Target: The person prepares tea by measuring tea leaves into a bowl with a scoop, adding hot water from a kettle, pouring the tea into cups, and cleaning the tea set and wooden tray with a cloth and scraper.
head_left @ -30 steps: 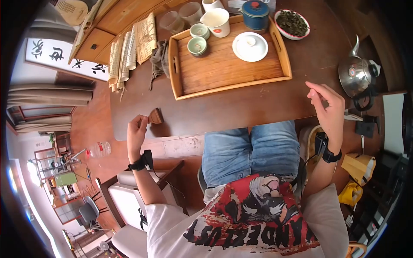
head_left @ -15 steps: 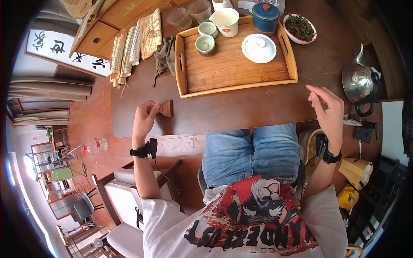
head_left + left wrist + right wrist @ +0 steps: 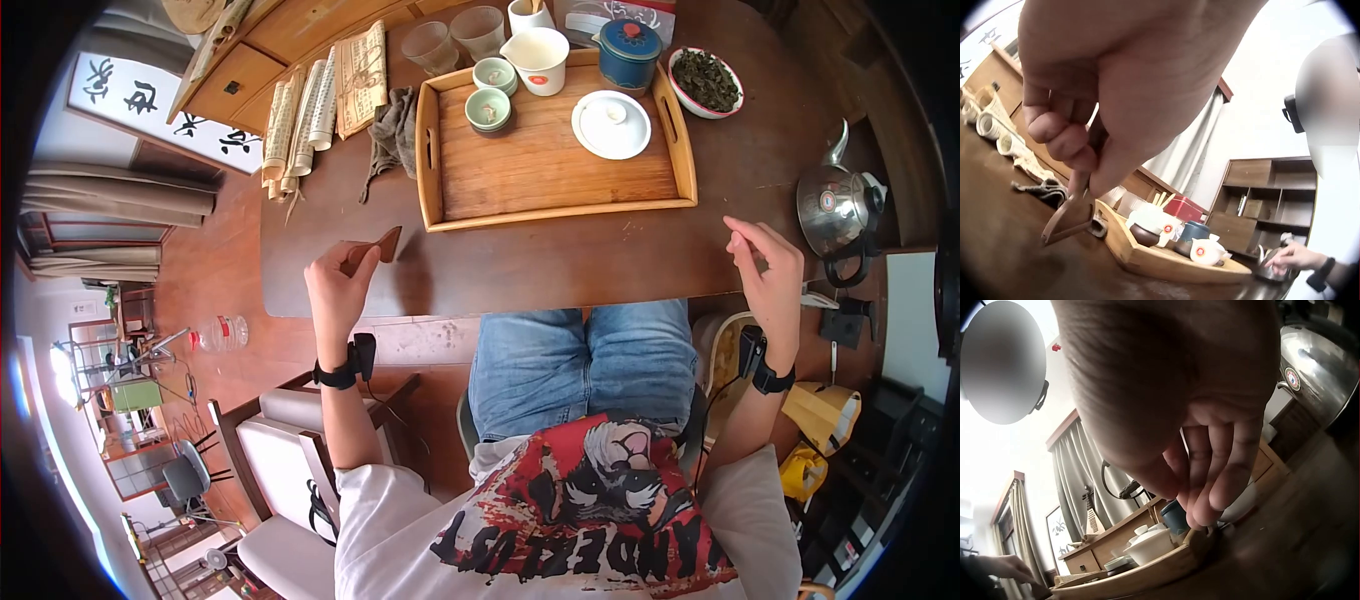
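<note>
Over the table's left front, my left hand (image 3: 338,288) pinches a small brown wooden piece (image 3: 390,243) between thumb and fingers. Its outer end flares wide, and in the left wrist view the wooden piece (image 3: 1074,207) looks like a curved frame with a crossbar; the gripped end is hidden by the fingers. My right hand (image 3: 770,275) hovers at the table's right front with loosely bent fingers and nothing in them. Between the hands lies a wooden tray (image 3: 560,211) bearing a white lidded bowl (image 3: 611,125), a white pitcher (image 3: 541,62), green cups (image 3: 489,110) and a blue canister (image 3: 629,55).
A steel kettle (image 3: 830,215) stands right, beyond my right hand. Behind the tray's right corner is a bowl of leaves (image 3: 707,82). Left of the tray lie a crumpled grey cloth (image 3: 393,135) and paper scrolls (image 3: 300,125). Glass cups (image 3: 430,48) stand at the back.
My left hand has moved right with the wooden piece, which has turned from showing its broad face to nearly edge-on. My right hand has stayed almost where it was.
</note>
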Available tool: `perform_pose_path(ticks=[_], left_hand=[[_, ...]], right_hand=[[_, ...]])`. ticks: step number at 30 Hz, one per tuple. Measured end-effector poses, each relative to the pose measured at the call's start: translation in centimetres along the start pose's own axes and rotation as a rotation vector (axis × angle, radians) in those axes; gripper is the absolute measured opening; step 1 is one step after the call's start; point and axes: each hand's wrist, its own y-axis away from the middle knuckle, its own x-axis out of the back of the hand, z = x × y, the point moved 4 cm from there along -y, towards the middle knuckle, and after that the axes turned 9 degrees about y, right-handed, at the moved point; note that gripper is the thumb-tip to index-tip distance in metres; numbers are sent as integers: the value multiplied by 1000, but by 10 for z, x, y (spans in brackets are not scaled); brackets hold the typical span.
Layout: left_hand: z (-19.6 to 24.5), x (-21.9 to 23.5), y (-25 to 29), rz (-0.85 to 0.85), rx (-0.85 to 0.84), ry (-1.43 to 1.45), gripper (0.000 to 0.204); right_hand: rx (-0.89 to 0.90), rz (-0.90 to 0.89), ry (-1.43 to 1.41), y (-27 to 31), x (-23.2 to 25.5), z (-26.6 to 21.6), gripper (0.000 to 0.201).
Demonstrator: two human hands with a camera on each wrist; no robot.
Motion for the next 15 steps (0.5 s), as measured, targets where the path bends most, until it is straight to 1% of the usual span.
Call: perform_pose_path(ticks=[1,3,4,6,11,13,15], left_hand=[[7,2,2,2,3,-3,14],[26,5,4,-107,-58,-90,14],[26,6,6,-103,-56,-93,14],[25,4,10,-171,-64,-100,14],[33,3,17,-147,-93,-103,9],[34,0,17,-143,-93,-89,8],[34,-3,18,-40,-177,22,9]], right_hand=[[-4,1,3,0,0,0,25],[6,-2,-3,-1,-3,-2,25],[13,-2,-6,-2,-4,-3,25],[23,-9,-15,-3,-8,-4,25],[34,-43,-56,-6,-21,-21,25],[89,-69,-77,-9,-30,-35,24],[118,-90,-102,-13,-40,-50,24]])
